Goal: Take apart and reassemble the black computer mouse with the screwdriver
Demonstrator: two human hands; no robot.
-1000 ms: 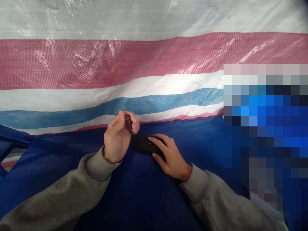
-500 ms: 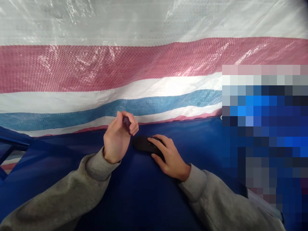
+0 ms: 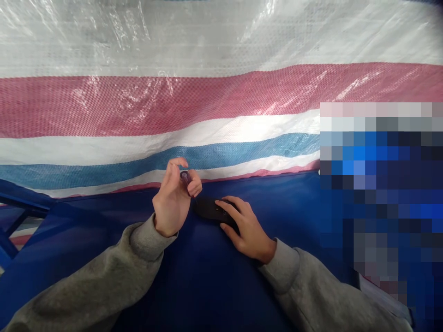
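So a striped woven tarp (image 3: pixel 173 110) is hanging behind a blue mat (image 3: pixel 214 295), the right hand (image 3: pixel 249 228) is cupping a black computer mouse (image 3: pixel 207 208), and just left of that mouse the left hand (image 3: pixel 175 200) is shifting its fingers, loosening a bit but still pinching a small dark purple cylinder (image 3: pixel 186 179).

A table (image 3: pixel 297 207) covered in smooth dark blue sheeting spreads across the lower part of the view. A black computer mouse (image 3: pixel 206 208) lies flat on it near the middle, close to the far edge (partly hidden, so its full outline cannot be seen).
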